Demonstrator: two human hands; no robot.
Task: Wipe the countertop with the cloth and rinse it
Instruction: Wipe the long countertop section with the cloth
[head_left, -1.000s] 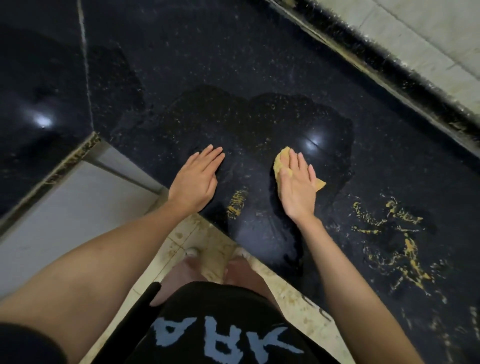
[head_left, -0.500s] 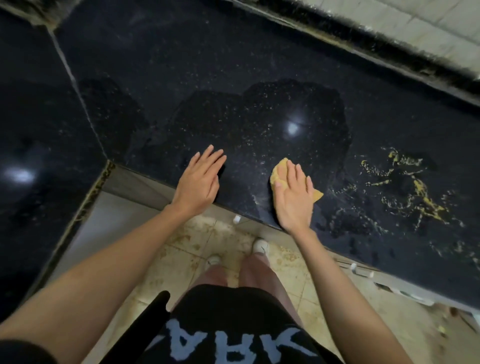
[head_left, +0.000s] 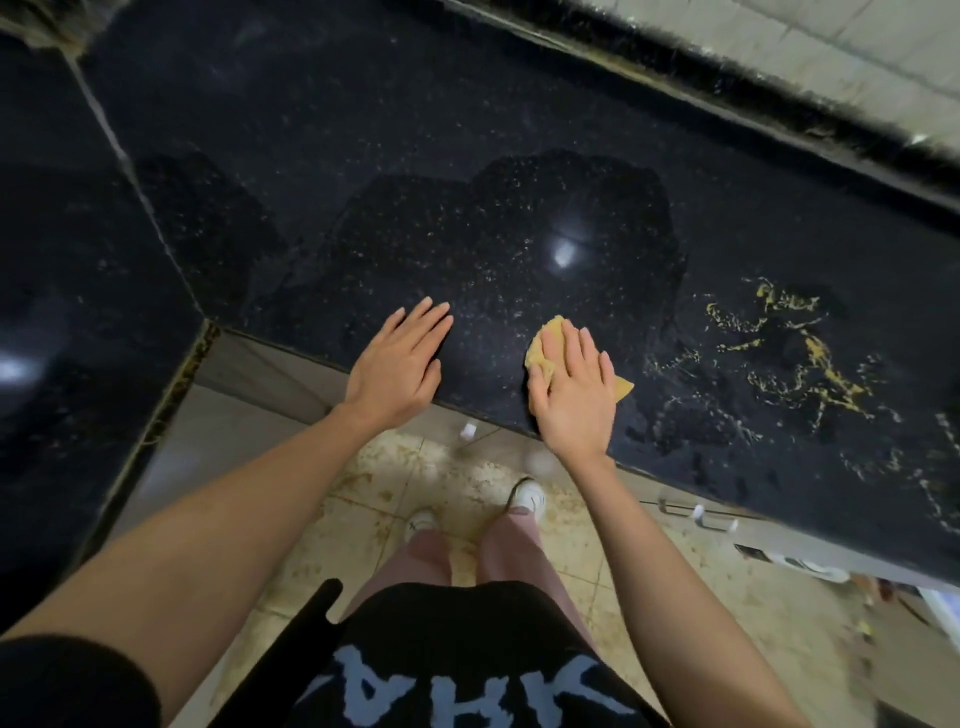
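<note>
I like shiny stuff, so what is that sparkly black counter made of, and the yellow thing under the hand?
The countertop looks like polished black stone, probably granite: it has tiny pale flecks and mirrors a lamp as a bright spot. The yellow cloth under the right hand looks soft and thin, perhaps a spongy wipe; its corner lies flat and its edge looks slightly wavy. The exact fabric cannot be told.

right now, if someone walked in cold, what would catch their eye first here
The yellow smears stand out most, spread over the black countertop to the right of the hands. Next, the right hand pressing flat on a yellow cloth near the counter's front edge. The left hand rests flat beside it.
</note>
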